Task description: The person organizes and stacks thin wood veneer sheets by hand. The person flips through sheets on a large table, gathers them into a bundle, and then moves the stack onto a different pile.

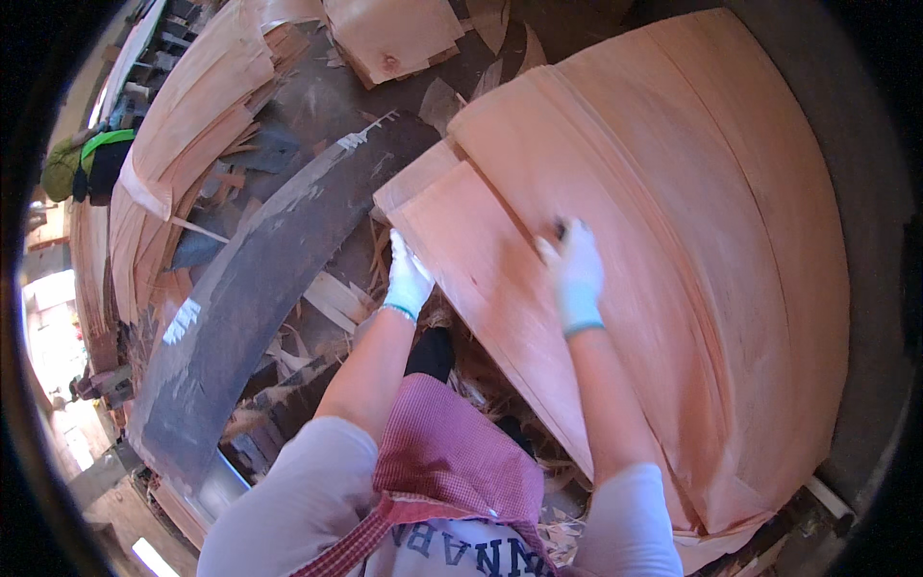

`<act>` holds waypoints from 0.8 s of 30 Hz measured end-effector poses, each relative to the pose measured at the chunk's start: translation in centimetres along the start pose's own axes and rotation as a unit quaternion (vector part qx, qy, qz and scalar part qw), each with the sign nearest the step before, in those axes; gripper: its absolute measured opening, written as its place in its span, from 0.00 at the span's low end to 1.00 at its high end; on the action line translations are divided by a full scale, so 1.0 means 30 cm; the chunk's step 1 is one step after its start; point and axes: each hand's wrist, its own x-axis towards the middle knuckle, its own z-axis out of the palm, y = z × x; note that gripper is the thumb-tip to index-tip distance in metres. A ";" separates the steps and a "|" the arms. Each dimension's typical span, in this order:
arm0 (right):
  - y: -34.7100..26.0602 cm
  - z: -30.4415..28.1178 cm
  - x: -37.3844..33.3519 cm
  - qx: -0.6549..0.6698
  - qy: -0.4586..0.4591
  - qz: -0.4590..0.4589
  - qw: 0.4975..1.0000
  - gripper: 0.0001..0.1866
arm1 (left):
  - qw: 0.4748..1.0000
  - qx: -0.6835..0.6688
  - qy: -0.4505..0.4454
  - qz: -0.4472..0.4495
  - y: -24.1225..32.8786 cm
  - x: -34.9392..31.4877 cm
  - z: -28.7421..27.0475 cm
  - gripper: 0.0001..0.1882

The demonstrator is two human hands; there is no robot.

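A wide stack of thin, pinkish wood veneer sheets (663, 212) lies in front of me and to the right. My left hand (410, 279), in a white glove with a green cuff, is at the near left edge of a narrower veneer sheet (461, 231) on top. Its fingers close on that edge, partly hidden by it. Over the stack, beside a seam between sheets, is my right hand (577, 267), gloved the same way. It is closed, and a small dark thing (560, 229) shows at its fingertips, too small to name.
Left of me stretches a long dark board (279, 260) with scuffed pale patches. Beyond it stand more veneer stacks (197, 125), and another veneer pile (394, 38) is at the far side. Wood scraps (336, 300) litter the floor between. A green and black item (101, 163) sits far left.
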 end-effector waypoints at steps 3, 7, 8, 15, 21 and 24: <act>-0.167 0.211 0.206 -0.186 0.053 -0.017 0.981 0.32 | 0.985 0.167 -0.006 -0.051 0.075 0.009 0.009 0.22; -0.135 0.374 0.354 -0.339 0.044 0.010 0.940 0.13 | 0.956 0.283 0.027 -0.071 0.137 0.017 0.087 0.16; -0.129 0.360 0.368 -0.334 0.008 0.009 0.942 0.11 | 0.947 0.308 0.048 -0.082 0.147 0.019 0.086 0.16; -0.206 0.063 0.366 -0.278 -0.001 -0.021 0.960 0.10 | 0.948 0.306 -0.010 -0.085 0.248 0.052 0.100 0.18; -0.261 -0.333 0.285 -0.196 0.117 0.003 0.974 0.12 | 0.961 0.211 -0.043 -0.174 0.350 0.028 0.177 0.19; -0.302 -0.505 0.212 -0.173 0.178 -0.018 0.968 0.10 | 0.939 0.259 -0.118 -0.191 0.397 0.029 0.177 0.21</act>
